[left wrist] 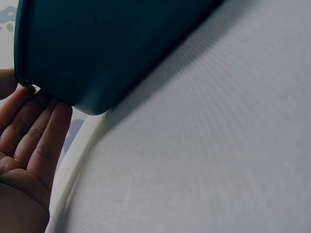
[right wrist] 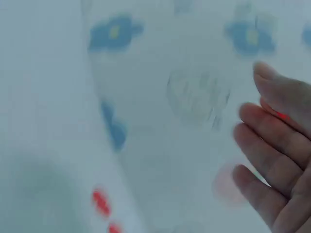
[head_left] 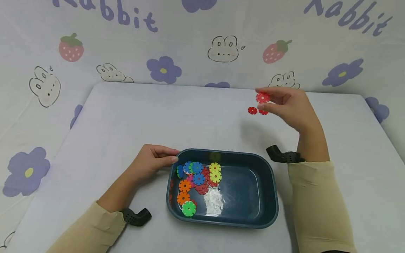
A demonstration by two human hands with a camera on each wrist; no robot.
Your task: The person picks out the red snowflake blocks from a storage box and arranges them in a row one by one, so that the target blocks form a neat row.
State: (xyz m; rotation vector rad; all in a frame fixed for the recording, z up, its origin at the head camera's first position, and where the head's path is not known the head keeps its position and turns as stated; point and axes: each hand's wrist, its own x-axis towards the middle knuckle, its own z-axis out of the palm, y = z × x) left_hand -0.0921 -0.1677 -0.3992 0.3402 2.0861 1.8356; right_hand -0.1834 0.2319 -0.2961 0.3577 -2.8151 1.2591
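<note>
While the left hand [head_left: 153,161] grips the far left corner of a dark blue tray [head_left: 227,153], lots of little flower wheels [head_left: 198,180] lie inside, on the tray's left side. You can see orange ones [head_left: 185,188] and a bright green one [head_left: 188,211], then blue and red ones, then two yellow ones [head_left: 215,178]. Farther right, behind the tray on the white table [head_left: 177,116], two small red wheels [head_left: 250,110] lie close together. Just above them, the right hand [head_left: 294,109] pinches another red wheel [head_left: 262,95] up in the air.
</note>
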